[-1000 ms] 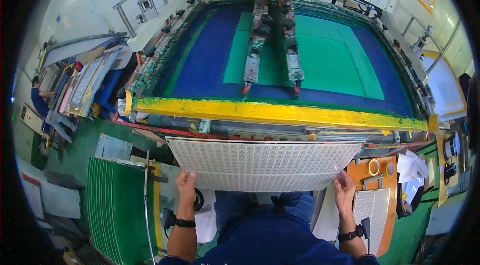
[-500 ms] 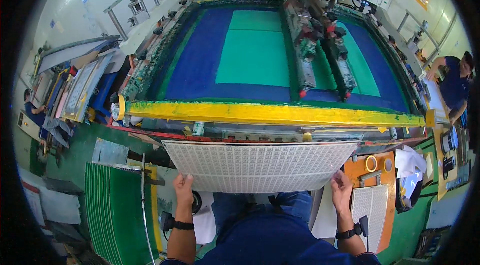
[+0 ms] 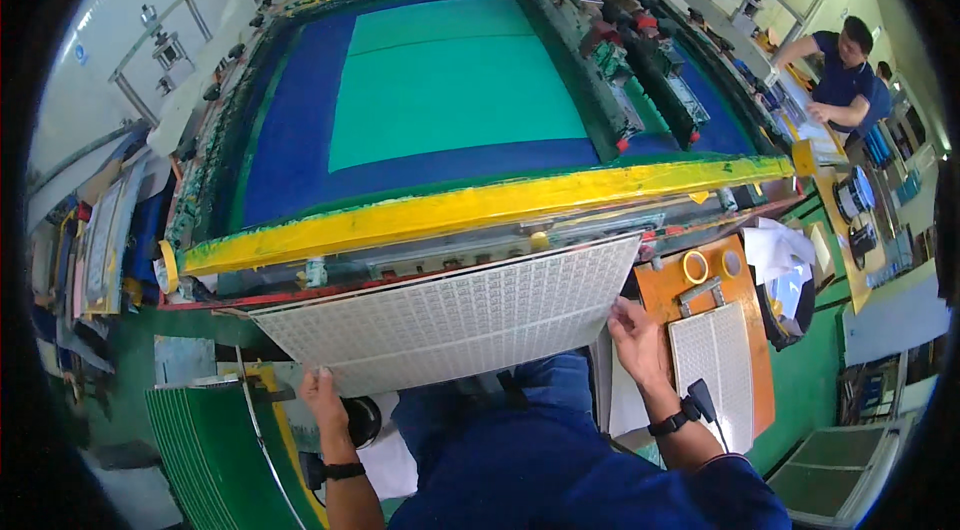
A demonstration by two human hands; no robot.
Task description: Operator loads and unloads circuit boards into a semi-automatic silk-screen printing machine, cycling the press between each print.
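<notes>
From my end, I've got both hands on the panel, a pale sheet w/ a fine printed grid. The panel [image 3: 450, 320] sits just below ctr at 6 o'clock, held over the lap, its R end higher in view than its L. L hand [image 3: 325, 402], at approx 7 o'clock, is closed on the near L corner, thumb & fingers pinching the edge. R hand [image 3: 638, 338], at 4 o'clock, pinches the near R corner the same way. Each wrist wears a black strap. The panel's far edge lines up w/ the red rail [image 3: 395, 282] of the press; can't tell if they touch. Beyond it, toward 12, runs the yellow bar [image 3: 480, 204], then the screen [image 3: 440, 90], teal w/ blue borders, at 11-12. Two metal bars [image 3: 687, 105] w/ red tips lie across the screen at 1. Just past R hand, at 3-4, I see an orange table [image 3: 660, 282] w/ 2 tape rolls [image 3: 695, 267] side by side & a second sheet [image 3: 712, 360] flat, near R forearm. White paper [image 3: 778, 248] is at 3. Green stack [image 3: 200, 450] is at 8, near L forearm. Co-worker [image 3: 845, 80] at 2, arms out over another bench.
</notes>
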